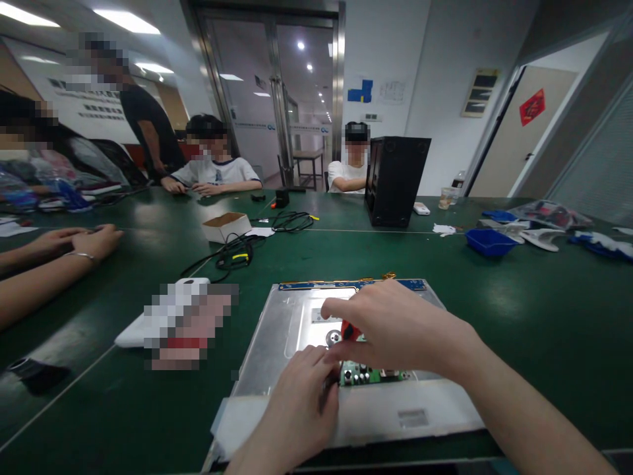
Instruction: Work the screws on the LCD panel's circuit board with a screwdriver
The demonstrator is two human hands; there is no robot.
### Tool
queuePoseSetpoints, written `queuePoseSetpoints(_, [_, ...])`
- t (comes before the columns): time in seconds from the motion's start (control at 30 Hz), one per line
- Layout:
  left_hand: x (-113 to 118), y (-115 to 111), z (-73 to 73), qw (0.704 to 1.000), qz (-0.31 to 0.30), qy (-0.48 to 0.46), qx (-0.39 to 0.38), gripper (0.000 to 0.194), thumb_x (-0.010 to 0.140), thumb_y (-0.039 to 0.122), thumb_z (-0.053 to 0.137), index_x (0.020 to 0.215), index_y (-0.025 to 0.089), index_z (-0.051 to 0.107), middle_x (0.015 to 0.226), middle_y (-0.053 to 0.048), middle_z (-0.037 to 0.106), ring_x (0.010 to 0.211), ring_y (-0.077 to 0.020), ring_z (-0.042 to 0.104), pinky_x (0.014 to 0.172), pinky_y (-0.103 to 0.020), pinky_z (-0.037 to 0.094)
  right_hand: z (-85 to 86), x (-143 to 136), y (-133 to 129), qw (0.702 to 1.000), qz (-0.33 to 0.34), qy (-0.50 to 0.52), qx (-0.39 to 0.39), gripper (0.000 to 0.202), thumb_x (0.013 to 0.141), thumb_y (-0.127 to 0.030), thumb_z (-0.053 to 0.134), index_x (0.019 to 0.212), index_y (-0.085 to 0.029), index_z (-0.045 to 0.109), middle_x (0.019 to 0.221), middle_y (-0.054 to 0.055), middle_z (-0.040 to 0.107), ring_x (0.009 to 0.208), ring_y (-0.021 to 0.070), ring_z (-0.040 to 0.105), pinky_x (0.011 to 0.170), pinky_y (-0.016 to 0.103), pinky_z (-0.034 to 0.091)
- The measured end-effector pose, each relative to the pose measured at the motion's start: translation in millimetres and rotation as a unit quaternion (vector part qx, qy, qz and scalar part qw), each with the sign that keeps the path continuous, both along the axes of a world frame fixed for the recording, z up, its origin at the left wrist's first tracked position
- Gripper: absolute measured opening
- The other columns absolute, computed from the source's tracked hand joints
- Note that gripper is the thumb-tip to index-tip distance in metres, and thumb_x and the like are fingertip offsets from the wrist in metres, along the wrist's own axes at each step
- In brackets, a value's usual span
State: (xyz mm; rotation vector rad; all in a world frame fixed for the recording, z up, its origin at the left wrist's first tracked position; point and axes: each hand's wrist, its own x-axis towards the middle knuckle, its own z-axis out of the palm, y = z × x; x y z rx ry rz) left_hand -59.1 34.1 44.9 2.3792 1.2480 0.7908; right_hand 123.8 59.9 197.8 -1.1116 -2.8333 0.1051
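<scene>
A flat metal panel (267, 336) lies on the green table in front of me, with a blue strip (306, 285) along its far edge and a green circuit board (368, 375) near its middle. My right hand (390, 323) is closed around a red and black tool (350, 330), over the board. What the tool's tip touches is hidden. Beside it, my left hand (309, 389) rests at the board's left edge with fingers bent together; anything between them is hidden.
Left of the panel lie a white object (148, 323), black cables (232, 254) and an open box (226, 227). A black case (397, 181) stands beyond; a blue tray (489, 242) sits right. Another person's hands (93, 243) rest at left, and people sit across the table.
</scene>
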Motion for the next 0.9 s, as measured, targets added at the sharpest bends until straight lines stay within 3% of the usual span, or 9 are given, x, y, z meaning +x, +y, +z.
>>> queuePoseSetpoints(0.17, [1.5,-0.5,3.4,1.0,0.005,0.013,-0.013,0.016,0.073,0.007,0.048,0.079,0.021,0.052,0.086,-0.005,0.062,0.085,-0.0253,0.057,0.073,-0.037,0.043,-0.2,-1.5,1.1,1.0,-0.003,-0.011,0.008,0.012,0.096,-0.031,0.061,0.101,-0.022,0.066,0.084,0.003,0.076,0.077,0.0211,0.07,0.057,0.028,0.032])
queuePoseSetpoints(0.3, [1.5,0.3,3.1,1.0,-0.001,0.012,-0.021,0.019,0.074,0.007,0.047,0.085,0.021,0.056,0.09,-0.006,0.062,0.088,-0.0255,0.057,0.076,-0.038,0.044,1.2,3.3,3.1,0.999,0.043,0.015,-0.022,0.028,0.087,-0.019,0.064,0.114,-0.02,0.06,0.097,0.004,0.076,0.081,0.0188,0.069,0.061,0.026,0.036])
queuePoseSetpoints(0.4, [1.0,0.5,2.1,1.0,0.002,0.007,-0.01,0.019,0.074,0.008,0.048,0.084,0.021,0.057,0.09,-0.006,0.063,0.088,-0.0253,0.058,0.075,-0.037,0.044,-0.1,2.4,4.1,0.999,0.036,0.016,-0.017,0.031,0.09,-0.032,0.067,0.117,-0.021,0.058,0.092,0.003,0.077,0.08,0.0208,0.07,0.059,0.027,0.035])
queuePoseSetpoints(0.5, [1.0,0.6,2.9,1.0,0.004,0.013,-0.001,0.016,0.073,0.008,0.049,0.079,0.021,0.054,0.088,-0.005,0.063,0.085,-0.025,0.058,0.071,-0.035,0.043,-1.2,-2.2,3.1,1.0,-0.015,-0.003,0.02,0.027,0.095,-0.047,0.062,0.105,-0.021,0.063,0.083,0.003,0.076,0.076,0.0226,0.071,0.055,0.027,0.029])
queuePoseSetpoints(0.6, [1.4,0.7,5.1,1.0,0.002,0.016,-0.007,0.017,0.072,0.007,0.049,0.079,0.021,0.055,0.087,-0.005,0.062,0.085,-0.0246,0.058,0.072,-0.035,0.045,0.3,-4.3,0.8,0.999,-0.023,-0.02,0.029,0.02,0.098,-0.04,0.06,0.102,-0.021,0.064,0.084,0.004,0.076,0.075,0.0219,0.07,0.055,0.028,0.028])
queuePoseSetpoints(0.73, [1.8,0.7,5.7,1.0,0.005,0.005,-0.013,0.02,0.075,0.007,0.049,0.086,0.021,0.059,0.097,-0.006,0.062,0.093,-0.0251,0.059,0.08,-0.038,0.049,3.5,-1.1,-1.1,1.0,0.014,-0.01,0.01,0.019,0.091,-0.023,0.062,0.11,-0.02,0.06,0.096,0.005,0.076,0.078,0.0192,0.069,0.056,0.028,0.031])
queuePoseSetpoints(0.9, [0.7,0.2,2.7,1.0,0.004,-0.004,0.001,0.021,0.077,0.008,0.049,0.089,0.02,0.06,0.098,-0.008,0.061,0.091,-0.026,0.061,0.078,-0.039,0.051,3.0,-0.6,0.3,1.0,0.016,-0.011,0.005,0.025,0.096,-0.044,0.062,0.107,-0.021,0.063,0.085,0.004,0.075,0.076,0.0206,0.069,0.055,0.027,0.029])
